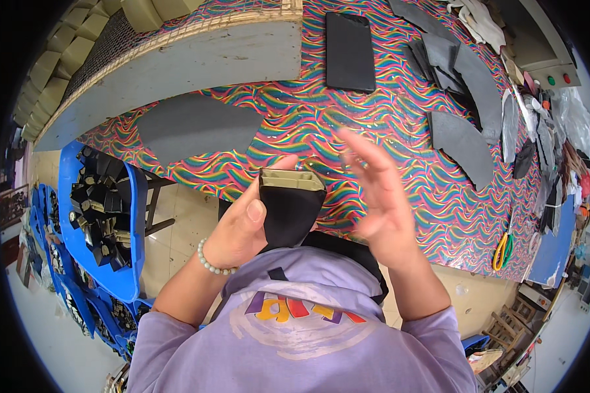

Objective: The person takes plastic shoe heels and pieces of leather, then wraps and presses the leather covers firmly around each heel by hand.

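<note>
My left hand [238, 226] grips a shoe heel [292, 208], a beige hollow block with black covering around its sides. Its beige end, with ridges inside, faces up and away from me. The thumb presses along the heel's left side, and the other fingers are mostly hidden behind it. To the right, my right hand [383, 200] is raised beside the heel without touching it. Its fingers are spread, slightly blurred, and nothing lies between them. Past my left hand, a dark grey sheet piece [200, 128] lies flat on the patterned tabletop [295, 118].
A mesh-topped wooden rack [196, 56] bears several beige heels [88, 29] at far left. Left of the table, a blue basin [137, 229] holds black heels. A black phone-like slab [351, 52], grey sheet pieces [462, 144] and yellow-green-handled scissors [503, 250] lie on the table.
</note>
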